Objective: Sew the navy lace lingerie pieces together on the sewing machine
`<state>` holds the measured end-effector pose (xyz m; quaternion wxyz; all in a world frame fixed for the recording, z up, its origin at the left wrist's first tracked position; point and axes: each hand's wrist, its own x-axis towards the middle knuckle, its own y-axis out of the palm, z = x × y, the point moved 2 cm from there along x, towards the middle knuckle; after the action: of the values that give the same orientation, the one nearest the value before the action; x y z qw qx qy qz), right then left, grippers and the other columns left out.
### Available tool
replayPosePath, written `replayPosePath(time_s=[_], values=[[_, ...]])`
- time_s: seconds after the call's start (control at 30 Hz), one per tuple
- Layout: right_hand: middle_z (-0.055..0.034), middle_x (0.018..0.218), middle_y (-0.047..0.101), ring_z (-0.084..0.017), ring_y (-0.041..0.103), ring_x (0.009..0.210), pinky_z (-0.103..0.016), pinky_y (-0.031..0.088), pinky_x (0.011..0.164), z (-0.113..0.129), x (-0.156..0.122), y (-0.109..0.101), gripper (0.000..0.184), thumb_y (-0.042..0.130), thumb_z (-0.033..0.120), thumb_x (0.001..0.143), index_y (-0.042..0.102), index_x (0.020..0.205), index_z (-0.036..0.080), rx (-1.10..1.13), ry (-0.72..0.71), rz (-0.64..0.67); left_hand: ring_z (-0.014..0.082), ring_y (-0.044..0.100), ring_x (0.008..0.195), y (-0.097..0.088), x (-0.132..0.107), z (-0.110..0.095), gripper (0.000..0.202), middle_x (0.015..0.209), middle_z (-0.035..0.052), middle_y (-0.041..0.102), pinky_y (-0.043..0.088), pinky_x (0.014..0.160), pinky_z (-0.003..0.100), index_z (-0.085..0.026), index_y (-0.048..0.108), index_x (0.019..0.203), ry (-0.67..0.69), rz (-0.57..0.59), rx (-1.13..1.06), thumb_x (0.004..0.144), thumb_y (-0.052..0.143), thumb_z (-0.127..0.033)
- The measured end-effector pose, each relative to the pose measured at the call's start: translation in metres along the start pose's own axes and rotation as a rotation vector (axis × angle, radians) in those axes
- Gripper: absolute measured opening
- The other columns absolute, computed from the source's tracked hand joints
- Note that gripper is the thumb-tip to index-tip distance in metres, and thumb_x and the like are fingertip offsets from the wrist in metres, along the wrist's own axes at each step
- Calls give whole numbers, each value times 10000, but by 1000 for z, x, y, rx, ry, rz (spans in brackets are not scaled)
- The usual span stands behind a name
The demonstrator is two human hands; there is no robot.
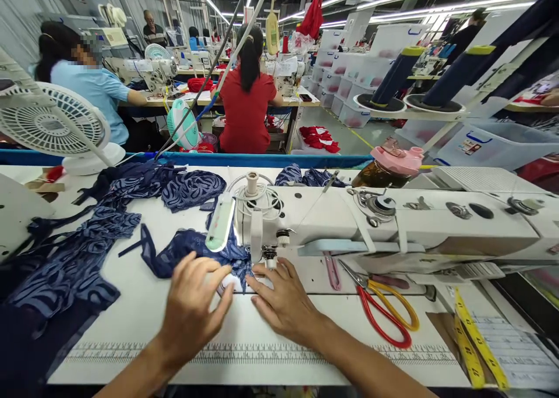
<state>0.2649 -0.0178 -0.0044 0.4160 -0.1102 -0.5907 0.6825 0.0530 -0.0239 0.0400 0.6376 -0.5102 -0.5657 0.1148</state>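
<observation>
A white sewing machine (314,212) stands before me. Navy patterned lace fabric (187,249) lies left of its needle area, one end reaching under the presser foot (269,262). My left hand (194,296) is over the near edge of this fabric, fingers curved and thumb apart; I see nothing held in it. My right hand (283,299) lies flat with fingers spread, just in front of the presser foot, its fingertips beside the fabric's right end. Whether those fingertips press on the cloth is hard to make out. A small white-and-green lamp (219,222) hangs left of the needle.
Scissors (386,311) with red and orange handles and a pink tool (332,272) lie right of my hands. A yellow tape measure (476,345) sits farther right. More navy pieces (78,258) spread left. A fan (52,121) and a drink bottle (391,162) stand behind.
</observation>
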Motion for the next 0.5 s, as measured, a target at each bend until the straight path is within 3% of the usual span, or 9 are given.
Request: replayPosePath(time_s=[0.07,0.17,0.27,0.33,0.43,0.5], values=[[-96,1293,559,-252,489,1139,-511,230,1100,-1,-1,1,346,533,272,960,539,1298,201,8,-10,15,239,567,943,26,8,-14,186,961,90,607,439,973,476,-163,616,1073,-48,3,68,916,563,-247],[-91,1267,571,-243,493,1144,-514,217,1112,-2,-3,2,362,537,270,958,524,1311,194,19,-11,18,274,562,921,50,19,-4,173,916,115,590,471,900,502,-140,637,995,-84,87,212,904,521,-230],[-91,1241,584,-246,491,1145,-519,216,1110,-2,-3,2,356,533,264,959,524,1308,196,26,-2,13,307,541,1089,44,32,21,222,1054,115,590,411,1007,573,-148,628,1064,-36,63,302,899,479,-142],[-91,1221,592,-246,491,1138,-518,220,1110,-1,-3,1,346,539,271,958,534,1296,201,24,2,9,303,505,1185,33,38,26,241,1156,101,577,369,1061,579,-159,619,1080,67,19,307,905,464,-101],[-89,1203,591,-244,486,1134,-513,219,1120,-1,-2,1,364,553,292,953,532,1304,200,16,13,-2,244,573,1049,25,37,14,186,1007,79,620,453,972,462,-156,616,924,273,61,182,892,455,-69],[-88,1202,587,-245,481,1133,-516,211,1128,-1,-2,1,385,555,298,952,523,1322,200,14,19,-16,206,590,869,26,32,5,153,847,57,615,478,887,404,-153,597,854,287,78,99,888,464,-85]])
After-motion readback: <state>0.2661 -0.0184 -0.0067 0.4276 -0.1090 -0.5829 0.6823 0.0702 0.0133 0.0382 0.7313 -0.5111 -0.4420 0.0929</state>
